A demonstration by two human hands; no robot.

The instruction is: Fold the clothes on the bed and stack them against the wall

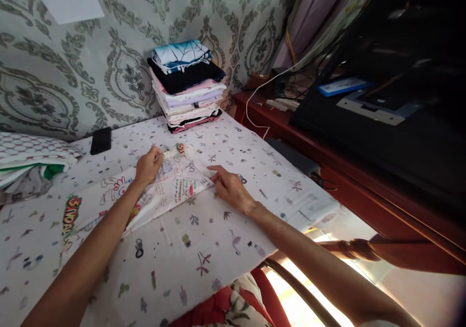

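Head view: a white garment (182, 176) covered in colourful lettering and cartoon drawings lies flat across a cloth-covered counter (233, 256), stretching from the left side to the centre, directly before a person working with both bare hands. The left hand (148, 166) grasps the garment's far edge, thumb and fingers pinched together on the fabric, while the left forearm crosses above the printed cloth. At the garment's right end, the right hand (231, 188) reaches in with its fingers touching the edge, the index finger extended; whether they grip the fabric cannot be told from this angle.

Beyond the hands, near the patterned wall (127, 69), rises a stack of folded clothes (192, 103), topped by a blue-and-white piece (182, 54) resting on a black one. A dark phone (101, 140) lies to the left of the stack, and farther left sits a heap of fabric (36, 154) with green and dotted white layers. Right of the counter, a large dark screen (407, 147) stands on a reddish-brown wooden cabinet (353, 208), and a white cable (251, 101) loops down beside it. Red floral fabric (225, 307) shows at the counter's near edge.
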